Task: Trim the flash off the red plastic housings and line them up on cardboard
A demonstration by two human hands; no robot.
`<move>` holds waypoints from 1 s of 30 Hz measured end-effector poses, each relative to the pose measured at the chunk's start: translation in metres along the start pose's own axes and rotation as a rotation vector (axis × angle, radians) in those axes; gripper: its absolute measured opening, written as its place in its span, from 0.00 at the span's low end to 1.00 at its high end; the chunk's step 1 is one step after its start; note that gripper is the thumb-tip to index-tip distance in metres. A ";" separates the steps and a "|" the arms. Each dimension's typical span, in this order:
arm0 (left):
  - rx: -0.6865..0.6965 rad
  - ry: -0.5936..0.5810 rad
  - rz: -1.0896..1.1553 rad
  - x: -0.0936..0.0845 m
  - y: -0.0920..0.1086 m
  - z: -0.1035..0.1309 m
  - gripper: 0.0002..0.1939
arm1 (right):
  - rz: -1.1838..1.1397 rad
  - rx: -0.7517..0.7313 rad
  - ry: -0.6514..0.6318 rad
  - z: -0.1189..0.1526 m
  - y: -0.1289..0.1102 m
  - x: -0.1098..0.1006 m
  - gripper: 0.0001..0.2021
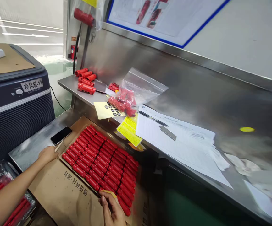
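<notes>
Rows of red cylindrical parts (102, 160) lie packed side by side in a shallow cardboard tray (66, 161). At the tray's left edge is my left hand (47, 154), its fingers closed around a thin pale stick (58, 146) that points up and away. By the tray's near edge, my right hand (113, 210) has its thumb and fingers curled together at a thin yellow strip (109, 192). The strip is partly covered by the fingers and its kind is unclear. Under the tray lies a flat cardboard sheet (53, 185) with printed characters.
A black phone (61, 135) lies left of the tray. On the metal shelf (66, 82) are loose red parts (86, 88), a clear zip bag (142, 84), a sticker sheet (102, 110), papers (173, 138) and a pen (153, 118). An air cooler (15, 103) stands at left.
</notes>
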State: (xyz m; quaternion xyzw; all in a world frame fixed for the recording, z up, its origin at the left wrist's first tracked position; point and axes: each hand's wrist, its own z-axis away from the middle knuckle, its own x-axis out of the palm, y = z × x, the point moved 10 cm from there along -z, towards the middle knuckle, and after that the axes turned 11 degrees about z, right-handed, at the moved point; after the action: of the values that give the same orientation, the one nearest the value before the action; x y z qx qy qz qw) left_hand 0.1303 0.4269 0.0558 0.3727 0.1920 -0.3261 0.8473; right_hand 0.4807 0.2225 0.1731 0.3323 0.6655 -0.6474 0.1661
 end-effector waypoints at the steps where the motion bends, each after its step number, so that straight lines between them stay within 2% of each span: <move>1: -0.001 -0.016 0.048 -0.004 -0.005 0.008 0.17 | 0.029 -0.053 -0.001 -0.001 -0.012 0.003 0.15; 4: 0.004 -0.060 0.237 -0.015 -0.017 0.041 0.14 | 0.067 -0.207 -0.037 -0.005 -0.048 0.024 0.12; 7: 0.091 -0.086 0.459 -0.013 -0.012 0.089 0.22 | 0.044 -0.317 -0.080 -0.011 -0.082 0.049 0.15; 9: 0.170 -0.135 0.571 0.001 -0.002 0.130 0.25 | 0.085 -0.403 -0.109 -0.014 -0.105 0.062 0.23; 11: 0.204 -0.233 0.601 0.027 0.007 0.169 0.27 | 0.174 -0.455 -0.131 -0.016 -0.121 0.070 0.27; 12: 0.238 -0.321 0.570 0.042 0.015 0.186 0.28 | 0.162 -0.428 -0.130 -0.017 -0.122 0.070 0.25; 14: 0.463 -0.485 0.309 0.065 0.042 0.212 0.31 | 0.065 -0.307 -0.106 -0.019 -0.113 0.062 0.15; 15: 0.602 -0.472 0.139 0.067 0.055 0.215 0.32 | 0.001 -0.239 -0.094 -0.018 -0.104 0.056 0.15; 16: 0.689 -0.402 0.029 0.061 0.066 0.207 0.30 | -0.049 -0.176 -0.081 -0.015 -0.093 0.051 0.17; 18: 0.764 -0.208 -0.095 0.042 0.082 0.173 0.22 | -0.105 -0.071 -0.060 -0.006 -0.071 0.040 0.22; 20: 0.822 -0.056 -0.217 0.032 0.093 0.135 0.18 | -0.152 0.028 -0.044 0.008 -0.050 0.031 0.26; 23: 0.929 0.046 -0.382 0.041 0.100 0.097 0.17 | -0.279 0.204 -0.076 0.036 -0.021 0.029 0.29; 25: 1.000 0.074 -0.448 0.052 0.096 0.087 0.16 | -0.420 0.350 -0.092 0.059 0.001 0.035 0.28; 27: 1.058 0.124 -0.479 0.055 0.088 0.086 0.17 | -0.515 0.462 -0.043 0.082 0.025 0.038 0.27; 30: 1.135 0.276 -0.483 0.041 0.072 0.106 0.13 | -0.465 0.435 0.128 0.105 0.061 0.029 0.24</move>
State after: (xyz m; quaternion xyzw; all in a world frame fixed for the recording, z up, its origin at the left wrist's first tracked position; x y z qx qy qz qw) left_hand 0.2182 0.3673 0.1378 0.7487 0.1754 -0.5083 0.3877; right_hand 0.4775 0.1236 0.0972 0.2392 0.5785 -0.7729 -0.1033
